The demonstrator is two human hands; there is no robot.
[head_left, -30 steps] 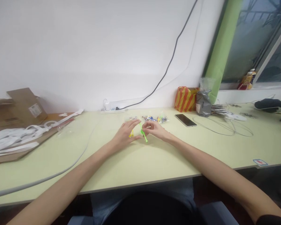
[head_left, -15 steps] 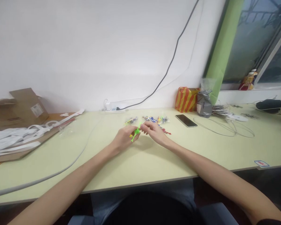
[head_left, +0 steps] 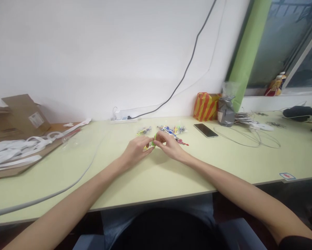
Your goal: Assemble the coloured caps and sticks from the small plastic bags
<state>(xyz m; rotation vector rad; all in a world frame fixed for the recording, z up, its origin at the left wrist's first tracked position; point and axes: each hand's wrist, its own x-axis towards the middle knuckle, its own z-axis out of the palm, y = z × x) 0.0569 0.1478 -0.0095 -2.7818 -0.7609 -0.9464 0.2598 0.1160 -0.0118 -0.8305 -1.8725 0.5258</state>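
Between my two hands, just above the table, is a small bright green plastic piece, mostly hidden by fingers. My left hand pinches it from the left, with a bit of yellow showing under the fingertips. My right hand closes on the green piece from the other side, thumb and fingertips together. Behind the hands lie small colourful plastic parts, some in clear bags. A red part sticks out just right of my right hand. Left of these, a small clear bag holds yellow and blue parts.
A smartphone lies right of the parts. Behind it stand a striped bag and a grey bag, with loose thin wire nearby. At left are white straps and a cardboard box. A grey cable crosses the table.
My hands have drawn together and the green piece has turned, so less of it shows. My right fingers now close on it. The whole view has shifted slightly.
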